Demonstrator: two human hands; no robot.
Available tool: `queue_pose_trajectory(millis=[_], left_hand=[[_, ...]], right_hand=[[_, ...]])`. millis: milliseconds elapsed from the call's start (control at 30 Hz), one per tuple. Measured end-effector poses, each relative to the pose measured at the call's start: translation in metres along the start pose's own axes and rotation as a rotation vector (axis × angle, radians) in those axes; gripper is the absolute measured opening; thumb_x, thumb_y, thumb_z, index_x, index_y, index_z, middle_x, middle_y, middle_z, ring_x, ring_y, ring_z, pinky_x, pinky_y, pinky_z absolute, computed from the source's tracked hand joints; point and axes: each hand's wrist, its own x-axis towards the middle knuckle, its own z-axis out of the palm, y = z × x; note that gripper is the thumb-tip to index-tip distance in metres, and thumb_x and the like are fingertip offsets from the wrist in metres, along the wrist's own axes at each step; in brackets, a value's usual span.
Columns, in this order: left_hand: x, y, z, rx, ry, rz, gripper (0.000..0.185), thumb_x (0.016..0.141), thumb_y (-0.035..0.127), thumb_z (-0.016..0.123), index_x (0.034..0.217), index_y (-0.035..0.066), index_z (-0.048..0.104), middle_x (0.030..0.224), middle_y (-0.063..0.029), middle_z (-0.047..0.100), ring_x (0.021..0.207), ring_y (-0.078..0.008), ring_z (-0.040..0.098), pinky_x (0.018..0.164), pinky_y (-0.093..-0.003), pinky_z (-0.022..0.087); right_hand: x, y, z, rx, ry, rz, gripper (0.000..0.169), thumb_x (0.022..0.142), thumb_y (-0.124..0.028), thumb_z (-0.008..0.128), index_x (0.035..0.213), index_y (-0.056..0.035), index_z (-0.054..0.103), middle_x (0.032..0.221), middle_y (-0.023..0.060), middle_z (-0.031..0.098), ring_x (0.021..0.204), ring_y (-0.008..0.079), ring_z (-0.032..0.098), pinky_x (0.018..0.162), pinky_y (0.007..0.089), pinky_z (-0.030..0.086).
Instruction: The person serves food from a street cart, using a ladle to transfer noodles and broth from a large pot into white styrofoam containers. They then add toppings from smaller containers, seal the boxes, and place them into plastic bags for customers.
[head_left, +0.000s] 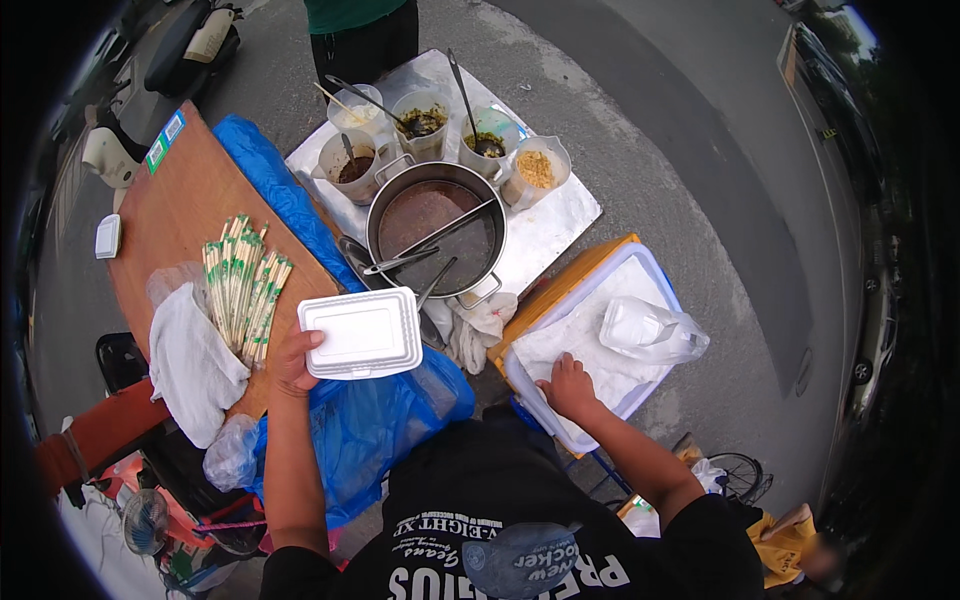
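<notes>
A closed white foam takeaway box (363, 333) is gripped at its left edge by my left hand (295, 358), the thumb lying on its lid. It hangs over blue plastic sheeting (352, 427), just in front of a steel pot (498, 282) divided in two and filled with dark broth. My right hand (568, 388) rests on or just above a white cloth (555, 352) spread over a pale plastic tub (646, 390). Whether its fingers touch the cloth is hard to tell. On that cloth, beyond the hand, lies a white foam box in a clear plastic bag (651, 330).
Wrapped chopsticks (244, 289) and a white towel (196, 367) lie on a wooden board (225, 199). Several plastic jugs of toppings, including chopped nuts (535, 171), stand around the pot on a metal tabletop (559, 232). A person in dark trousers (367, 49) stands beyond.
</notes>
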Motion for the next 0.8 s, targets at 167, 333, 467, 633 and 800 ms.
queue_pose_trajectory(millis=[167,333,467,633,800], left_hand=[[-0.010,0.006,-0.044,-0.166,0.037,0.188,0.068,0.085,0.021,0.071,0.145,0.001,0.047,0.138,-0.0196,0.058,0.128,-0.0356,0.057,0.112,-0.0471,0.043],[0.002,0.000,-0.062,-0.257,0.021,0.232,0.069,0.090,0.027,0.070,0.148,0.001,0.045,0.144,-0.0190,0.055,0.133,-0.0351,0.053,0.116,-0.0479,0.039],[0.008,-0.002,-0.068,-0.271,-0.005,0.228,0.067,0.090,0.028,0.070,0.147,0.000,0.046,0.144,-0.0194,0.055,0.133,-0.0349,0.053,0.115,-0.0471,0.040],[0.009,0.004,-0.044,-0.294,0.004,0.297,0.070,0.087,0.025,0.073,0.148,0.002,0.046,0.147,-0.0201,0.052,0.136,-0.0365,0.050,0.116,-0.0488,0.039],[0.021,0.002,-0.036,-0.324,-0.032,0.304,0.071,0.088,0.025,0.073,0.150,0.005,0.045,0.151,-0.0193,0.048,0.140,-0.0381,0.046,0.118,-0.0521,0.036]], right_hand=[[0.091,-0.095,-0.062,0.352,0.226,-0.334,0.035,0.090,-0.019,0.068,0.120,-0.0027,0.063,0.107,0.0180,0.063,0.100,0.0361,0.063,0.085,0.0440,0.053],[0.169,-0.186,-0.050,0.262,0.107,-0.521,0.033,0.089,-0.017,0.066,0.120,-0.0080,0.063,0.100,0.0177,0.065,0.092,0.0386,0.067,0.080,0.0471,0.054],[0.198,-0.190,-0.024,0.187,0.077,-0.512,0.027,0.092,-0.021,0.062,0.117,-0.0118,0.065,0.093,0.0184,0.069,0.087,0.0377,0.070,0.075,0.0492,0.056],[0.168,-0.154,-0.063,0.609,0.393,-0.280,0.020,0.097,-0.021,0.062,0.110,-0.0068,0.068,0.091,0.0180,0.071,0.084,0.0343,0.071,0.071,0.0449,0.055],[0.182,-0.087,-0.062,0.896,0.447,0.058,0.030,0.100,-0.021,0.060,0.118,0.0019,0.067,0.098,0.0220,0.070,0.084,0.0355,0.070,0.075,0.0429,0.055]])
